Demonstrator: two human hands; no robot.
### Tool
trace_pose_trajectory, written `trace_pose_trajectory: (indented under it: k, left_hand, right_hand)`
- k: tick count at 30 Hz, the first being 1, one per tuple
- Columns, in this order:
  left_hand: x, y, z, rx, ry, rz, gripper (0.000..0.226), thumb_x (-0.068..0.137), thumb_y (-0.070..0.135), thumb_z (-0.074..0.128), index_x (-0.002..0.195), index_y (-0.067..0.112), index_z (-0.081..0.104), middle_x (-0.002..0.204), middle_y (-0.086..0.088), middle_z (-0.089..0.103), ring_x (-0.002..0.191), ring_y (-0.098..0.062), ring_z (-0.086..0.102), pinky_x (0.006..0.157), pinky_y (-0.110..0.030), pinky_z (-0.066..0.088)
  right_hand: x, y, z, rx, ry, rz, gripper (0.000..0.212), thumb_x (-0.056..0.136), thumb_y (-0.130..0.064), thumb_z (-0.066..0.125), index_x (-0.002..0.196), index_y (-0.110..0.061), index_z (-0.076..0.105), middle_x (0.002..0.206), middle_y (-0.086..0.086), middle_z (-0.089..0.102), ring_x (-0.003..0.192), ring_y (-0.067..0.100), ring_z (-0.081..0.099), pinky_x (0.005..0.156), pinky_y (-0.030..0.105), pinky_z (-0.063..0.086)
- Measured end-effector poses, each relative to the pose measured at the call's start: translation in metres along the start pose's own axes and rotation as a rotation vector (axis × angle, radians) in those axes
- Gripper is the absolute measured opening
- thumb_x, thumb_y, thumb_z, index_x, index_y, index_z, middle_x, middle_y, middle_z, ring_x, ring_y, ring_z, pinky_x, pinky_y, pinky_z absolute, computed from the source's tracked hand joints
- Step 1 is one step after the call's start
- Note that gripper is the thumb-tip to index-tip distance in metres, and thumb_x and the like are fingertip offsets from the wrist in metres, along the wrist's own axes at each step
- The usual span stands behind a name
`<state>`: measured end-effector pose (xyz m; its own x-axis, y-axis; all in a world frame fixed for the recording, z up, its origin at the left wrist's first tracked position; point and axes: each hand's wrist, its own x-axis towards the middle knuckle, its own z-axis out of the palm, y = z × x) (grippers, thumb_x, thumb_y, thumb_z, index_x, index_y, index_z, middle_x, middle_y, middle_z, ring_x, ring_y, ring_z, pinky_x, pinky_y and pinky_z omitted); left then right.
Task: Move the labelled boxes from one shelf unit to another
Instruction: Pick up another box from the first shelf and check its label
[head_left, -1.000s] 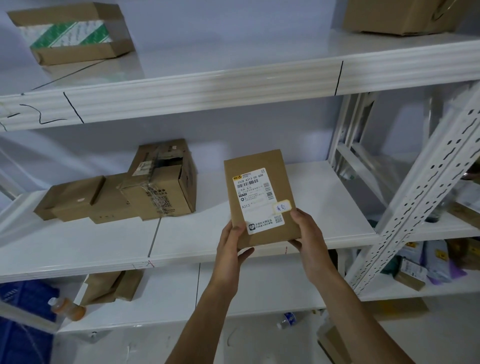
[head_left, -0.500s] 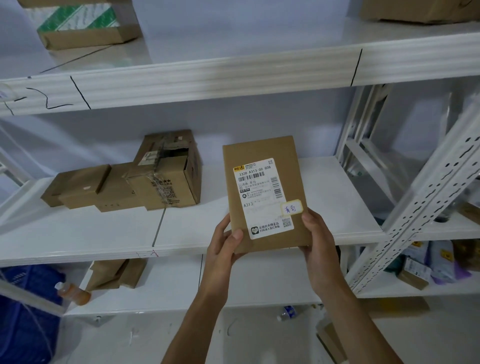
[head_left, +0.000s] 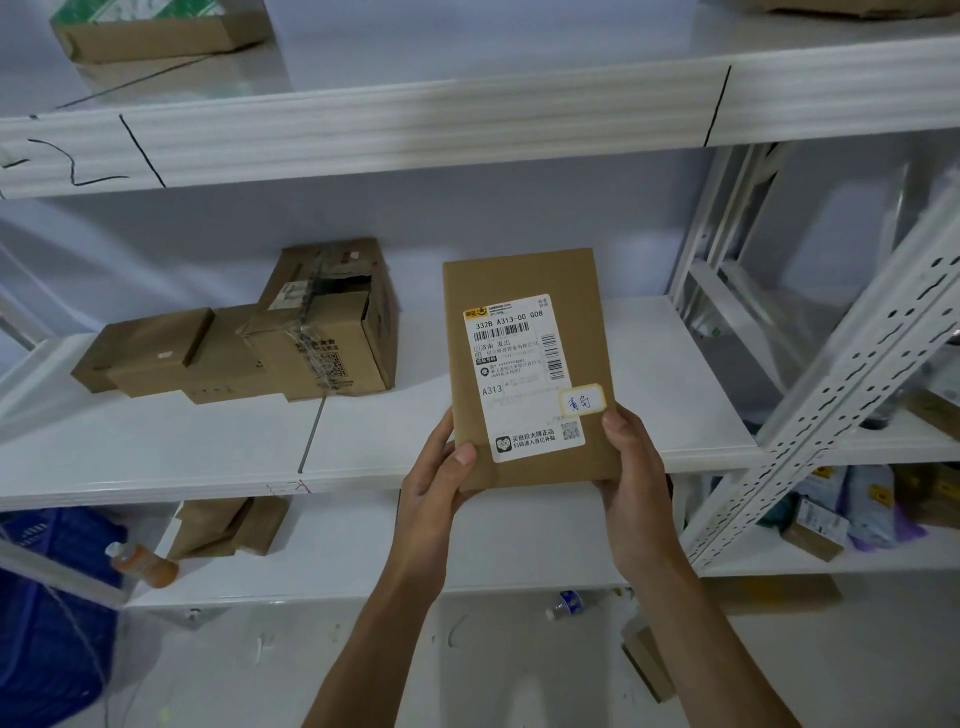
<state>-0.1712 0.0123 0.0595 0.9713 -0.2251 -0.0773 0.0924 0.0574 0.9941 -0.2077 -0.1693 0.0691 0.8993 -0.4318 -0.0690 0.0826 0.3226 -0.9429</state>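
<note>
I hold a flat brown labelled box (head_left: 524, 280) upright in front of the middle shelf (head_left: 156, 457) of a white shelf unit. Its white shipping label with a small handwritten sticker faces me. My left hand (head_left: 434, 483) grips the box's lower left corner, thumb on the front. My right hand (head_left: 631, 462) grips the lower right corner. Several brown cardboard boxes (head_left: 291, 332) lie together on the left part of the middle shelf, one with clear tape.
A box with green-striped tape (head_left: 156, 31) sits on the top shelf. On the lower shelf lie a brown bag (head_left: 228, 525) and an orange bottle (head_left: 143, 564). A blue crate (head_left: 47, 597) stands at the left; a second shelf unit (head_left: 852, 374) with packets stands at the right.
The box has turned from tilted to nearly upright in both hands and come a little closer to me. The view has dropped slightly, so the shelves sit higher in frame.
</note>
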Motion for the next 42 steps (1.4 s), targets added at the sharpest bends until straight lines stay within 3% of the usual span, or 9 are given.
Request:
trace_pose_trajectory:
  k: [13, 19, 26, 30, 32, 37, 40, 42]
  left_hand:
    - [0.0, 0.001, 0.007, 0.004, 0.001, -0.006, 0.083, 0.08, 0.063, 0.059, 0.156, 0.029, 0.047, 0.143, 0.002, 0.068, 0.135, -0.023, 0.061, 0.112, -0.055, 0.049]
    - [0.0, 0.003, 0.01, 0.007, 0.025, 0.012, 0.084, 0.079, 0.067, 0.058, 0.155, 0.032, 0.047, 0.139, 0.006, 0.07, 0.133, -0.021, 0.063, 0.111, -0.054, 0.051]
    - [-0.001, 0.01, 0.006, 0.014, 0.082, 0.062, 0.082, 0.081, 0.066, 0.057, 0.155, 0.033, 0.047, 0.139, 0.007, 0.07, 0.13, -0.019, 0.065, 0.107, -0.045, 0.056]
    - [-0.003, 0.021, 0.003, 0.031, 0.16, 0.05, 0.08, 0.083, 0.072, 0.064, 0.152, 0.033, 0.053, 0.133, 0.006, 0.073, 0.126, -0.022, 0.067, 0.096, -0.035, 0.062]
    - [-0.004, 0.026, -0.002, 0.055, 0.193, 0.057, 0.075, 0.084, 0.065, 0.054, 0.151, 0.031, 0.055, 0.131, 0.005, 0.074, 0.124, -0.023, 0.068, 0.097, -0.035, 0.061]
    - [-0.01, 0.037, -0.017, 0.135, 0.282, 0.082, 0.048, 0.104, 0.046, 0.046, 0.146, 0.028, 0.061, 0.12, 0.018, 0.078, 0.114, -0.002, 0.071, 0.104, -0.031, 0.057]
    - [-0.015, 0.039, -0.03, 0.163, 0.357, 0.102, 0.048, 0.103, 0.049, 0.05, 0.142, 0.026, 0.066, 0.123, 0.016, 0.077, 0.116, -0.002, 0.07, 0.11, -0.035, 0.052]
    - [-0.019, 0.042, -0.037, 0.177, 0.372, 0.122, 0.046, 0.105, 0.046, 0.048, 0.142, 0.025, 0.065, 0.125, 0.014, 0.077, 0.118, -0.001, 0.069, 0.107, -0.024, 0.053]
  right_hand:
    - [-0.002, -0.003, -0.007, -0.008, -0.001, 0.007, 0.038, 0.083, -0.045, 0.057, 0.118, -0.032, 0.068, 0.106, -0.008, 0.08, 0.097, 0.004, 0.073, 0.091, 0.035, 0.052]
    - [0.005, -0.012, -0.016, -0.069, -0.112, 0.047, 0.062, 0.078, -0.057, 0.062, 0.133, -0.028, 0.062, 0.12, -0.003, 0.076, 0.112, 0.012, 0.071, 0.1, 0.04, 0.052]
    - [0.018, -0.019, -0.008, -0.151, -0.223, 0.066, 0.053, 0.086, -0.052, 0.052, 0.136, -0.036, 0.059, 0.12, -0.011, 0.077, 0.111, 0.008, 0.072, 0.091, 0.03, 0.053]
    - [0.022, -0.021, 0.0, -0.22, -0.27, 0.074, 0.045, 0.094, -0.055, 0.052, 0.136, -0.041, 0.058, 0.117, -0.019, 0.076, 0.107, -0.001, 0.07, 0.086, 0.023, 0.053]
    - [0.026, -0.021, 0.005, -0.252, -0.298, 0.087, 0.038, 0.1, -0.053, 0.048, 0.135, -0.042, 0.058, 0.115, -0.022, 0.075, 0.104, -0.005, 0.069, 0.087, 0.024, 0.053]
    - [0.029, -0.019, 0.024, -0.286, -0.365, 0.108, 0.039, 0.102, -0.052, 0.045, 0.137, -0.04, 0.057, 0.121, -0.018, 0.074, 0.105, -0.004, 0.069, 0.09, 0.026, 0.053]
    - [0.025, -0.016, 0.039, -0.292, -0.394, 0.111, 0.041, 0.102, -0.052, 0.044, 0.137, -0.038, 0.059, 0.122, -0.017, 0.074, 0.107, -0.003, 0.07, 0.094, 0.03, 0.054]
    - [0.022, -0.014, 0.049, -0.297, -0.408, 0.114, 0.04, 0.102, -0.052, 0.044, 0.136, -0.039, 0.059, 0.121, -0.018, 0.075, 0.11, -0.001, 0.069, 0.098, 0.034, 0.054]
